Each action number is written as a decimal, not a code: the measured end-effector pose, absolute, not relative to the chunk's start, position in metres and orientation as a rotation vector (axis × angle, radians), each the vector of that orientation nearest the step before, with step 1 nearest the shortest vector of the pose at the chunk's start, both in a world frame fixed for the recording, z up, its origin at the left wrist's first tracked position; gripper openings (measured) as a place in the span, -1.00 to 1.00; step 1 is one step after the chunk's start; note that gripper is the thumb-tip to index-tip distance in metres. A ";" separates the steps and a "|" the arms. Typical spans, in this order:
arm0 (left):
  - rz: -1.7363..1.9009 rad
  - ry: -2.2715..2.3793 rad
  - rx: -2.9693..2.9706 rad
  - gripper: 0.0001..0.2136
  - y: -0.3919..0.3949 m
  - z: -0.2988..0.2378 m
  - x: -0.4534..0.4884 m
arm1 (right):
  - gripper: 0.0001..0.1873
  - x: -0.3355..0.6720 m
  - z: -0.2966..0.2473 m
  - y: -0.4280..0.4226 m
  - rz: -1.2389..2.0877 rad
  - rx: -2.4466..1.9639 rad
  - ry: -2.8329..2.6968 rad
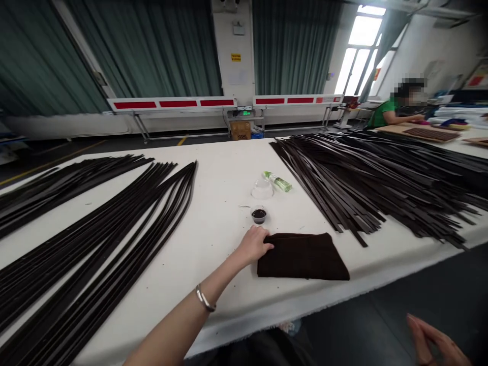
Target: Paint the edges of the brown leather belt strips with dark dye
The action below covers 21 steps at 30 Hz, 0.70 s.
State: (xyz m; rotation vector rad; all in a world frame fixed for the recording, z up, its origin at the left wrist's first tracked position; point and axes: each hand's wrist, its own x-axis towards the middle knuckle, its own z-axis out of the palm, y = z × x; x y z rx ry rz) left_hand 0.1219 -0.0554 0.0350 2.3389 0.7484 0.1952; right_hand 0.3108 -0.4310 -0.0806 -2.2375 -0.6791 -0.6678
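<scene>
My left hand [254, 245] reaches across the white table [213, 254] and rests, fingers curled, on the left edge of a folded dark brown cloth [303, 256]. A silver bracelet is on that wrist. Just beyond the hand stands a small clear cup of dark liquid [258, 214]. My right hand [434, 340] hangs below the table's edge at the bottom right, fingers loosely apart, holding nothing.
Long dark leather strips lie in rows on the left [95, 244] and in a big heap on the right [385, 183]. A clear lid [262, 189] and a small green bottle [278, 181] lie mid-table. A person in green [385, 113] sits at the far right.
</scene>
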 end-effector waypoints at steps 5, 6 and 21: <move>0.036 0.780 2.027 -0.82 -0.046 0.044 0.129 | -0.49 0.234 -0.036 -0.308 -0.444 -1.813 -1.327; 0.027 0.788 1.951 -0.83 -0.047 0.045 0.129 | -0.46 0.220 -0.032 -0.287 -0.411 -1.736 -1.410; 0.132 0.644 1.455 -0.32 -0.086 0.103 0.140 | -0.76 0.206 -0.031 -0.268 -0.314 -1.812 -0.929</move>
